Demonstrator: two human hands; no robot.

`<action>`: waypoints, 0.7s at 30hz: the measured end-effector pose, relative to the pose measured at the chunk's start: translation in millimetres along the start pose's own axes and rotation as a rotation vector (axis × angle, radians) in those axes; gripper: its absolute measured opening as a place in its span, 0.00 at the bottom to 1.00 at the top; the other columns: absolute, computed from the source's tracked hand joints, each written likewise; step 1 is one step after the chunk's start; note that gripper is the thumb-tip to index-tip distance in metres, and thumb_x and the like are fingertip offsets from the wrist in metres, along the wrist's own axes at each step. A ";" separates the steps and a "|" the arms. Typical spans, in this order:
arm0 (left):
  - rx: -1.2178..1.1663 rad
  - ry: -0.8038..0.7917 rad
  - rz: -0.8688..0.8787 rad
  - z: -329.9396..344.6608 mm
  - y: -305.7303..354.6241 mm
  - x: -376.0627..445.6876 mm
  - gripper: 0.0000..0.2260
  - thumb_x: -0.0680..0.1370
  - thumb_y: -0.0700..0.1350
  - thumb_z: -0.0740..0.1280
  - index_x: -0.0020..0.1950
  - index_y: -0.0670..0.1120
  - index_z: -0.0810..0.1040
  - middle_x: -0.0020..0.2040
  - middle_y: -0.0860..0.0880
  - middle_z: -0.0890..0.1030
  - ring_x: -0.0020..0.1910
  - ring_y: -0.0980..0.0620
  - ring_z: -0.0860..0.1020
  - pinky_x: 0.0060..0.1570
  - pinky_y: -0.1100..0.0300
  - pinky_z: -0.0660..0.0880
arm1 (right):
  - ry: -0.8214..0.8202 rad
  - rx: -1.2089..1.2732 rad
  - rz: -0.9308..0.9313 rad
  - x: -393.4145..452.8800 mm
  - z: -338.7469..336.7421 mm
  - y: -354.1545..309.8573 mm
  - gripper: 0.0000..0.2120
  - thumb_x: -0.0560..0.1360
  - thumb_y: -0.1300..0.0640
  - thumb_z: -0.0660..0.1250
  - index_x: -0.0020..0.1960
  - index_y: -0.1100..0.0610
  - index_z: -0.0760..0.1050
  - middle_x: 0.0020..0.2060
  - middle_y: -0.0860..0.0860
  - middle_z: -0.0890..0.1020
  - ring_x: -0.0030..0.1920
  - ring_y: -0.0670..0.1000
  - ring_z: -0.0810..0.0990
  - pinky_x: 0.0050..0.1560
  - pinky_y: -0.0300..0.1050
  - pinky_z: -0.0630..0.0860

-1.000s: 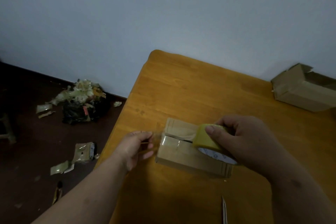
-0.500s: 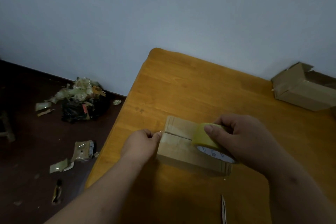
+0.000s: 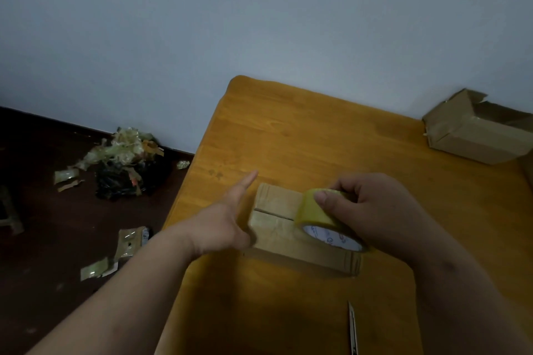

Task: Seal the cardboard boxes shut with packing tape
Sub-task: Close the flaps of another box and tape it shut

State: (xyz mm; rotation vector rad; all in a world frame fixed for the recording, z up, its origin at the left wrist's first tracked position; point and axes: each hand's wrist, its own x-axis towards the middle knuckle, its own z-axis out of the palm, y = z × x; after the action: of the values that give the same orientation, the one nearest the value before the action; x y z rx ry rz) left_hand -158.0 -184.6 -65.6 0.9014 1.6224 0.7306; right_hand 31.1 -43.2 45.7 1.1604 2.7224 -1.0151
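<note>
A small cardboard box (image 3: 277, 210) lies on the wooden table (image 3: 302, 135), its top flaps meeting at a dark seam. A yellowish roll of packing tape (image 3: 317, 219) rests on the box top, and my right hand (image 3: 372, 210) grips it, thumb over the roll. My left hand (image 3: 227, 219) is flat with fingers straight, pressed against the box's left end. Tape runs from the roll across the top toward that end.
A second, open cardboard box (image 3: 476, 130) sits at the table's back right by the wall. A utility knife (image 3: 352, 328) lies near the front edge. Left of the table, on the dark floor, lie a heap of crumpled tape scraps (image 3: 124, 161) and loose pieces (image 3: 129, 242).
My left hand has gone from pinching the tape end, to a fist at the box's left end, to a flat hand against that end. My right hand stayed on the roll.
</note>
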 end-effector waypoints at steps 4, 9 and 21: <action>0.404 -0.086 0.142 1.8 18.5 12.6 0.57 0.65 0.45 0.80 0.80 0.57 0.41 0.79 0.60 0.39 0.78 0.54 0.40 0.78 0.51 0.48 | -0.007 0.001 -0.008 -0.2 -0.5 -1.0 0.15 0.75 0.40 0.65 0.43 0.51 0.80 0.32 0.48 0.80 0.31 0.43 0.77 0.27 0.33 0.69; 0.487 -0.004 0.195 6.6 10.0 25.1 0.55 0.60 0.53 0.83 0.79 0.55 0.52 0.78 0.59 0.52 0.77 0.54 0.53 0.77 0.52 0.54 | -0.029 -0.001 -0.002 -2.2 -1.1 4.2 0.14 0.75 0.41 0.64 0.43 0.50 0.80 0.33 0.48 0.80 0.32 0.44 0.77 0.33 0.42 0.74; 0.366 0.040 0.251 7.7 3.4 24.2 0.50 0.60 0.50 0.84 0.76 0.53 0.60 0.69 0.64 0.61 0.69 0.59 0.63 0.69 0.64 0.60 | -0.214 -0.023 0.046 -3.8 -13.7 18.6 0.17 0.71 0.46 0.74 0.58 0.49 0.80 0.44 0.44 0.82 0.43 0.43 0.80 0.42 0.39 0.75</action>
State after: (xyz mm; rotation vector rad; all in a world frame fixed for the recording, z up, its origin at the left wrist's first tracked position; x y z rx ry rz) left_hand -152.9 -162.2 -76.8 1.3802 1.7282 0.6334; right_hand 49.1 -28.2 47.0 1.0399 2.5243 -1.0332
